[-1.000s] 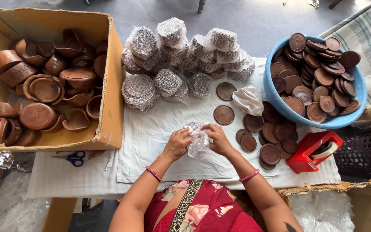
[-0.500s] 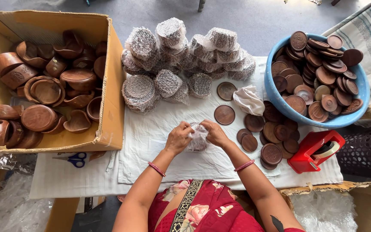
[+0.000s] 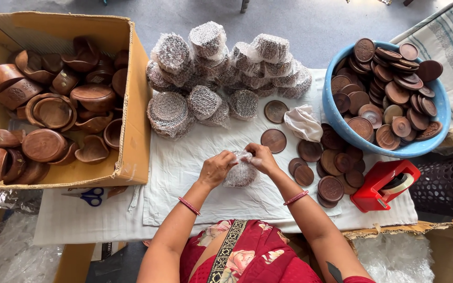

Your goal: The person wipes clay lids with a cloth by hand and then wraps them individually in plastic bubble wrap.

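Note:
Both hands are closed on a small round brown piece wrapped in bubble wrap (image 3: 240,175), held just above the white cloth (image 3: 184,157). My left hand (image 3: 216,168) grips its left side and my right hand (image 3: 260,157) pinches the wrap at its top right. Beyond them lies a pile of bubble-wrapped pieces (image 3: 221,73). Loose brown wooden discs (image 3: 326,162) lie on the cloth to the right of my right hand.
A cardboard box (image 3: 137,131) of brown wooden bowls stands at the left. A blue tub (image 3: 336,120) heaped with wooden discs is at the back right, a red tape dispenser (image 3: 381,184) in front of it. Blue scissors (image 3: 87,194) lie front left. A crumpled cloth (image 3: 302,122) lies by the tub. A box of plastic wrap (image 3: 394,257) sits front right.
The loose wrap has been drawn tight around the round piece. My hands moved slightly up and closer together on it.

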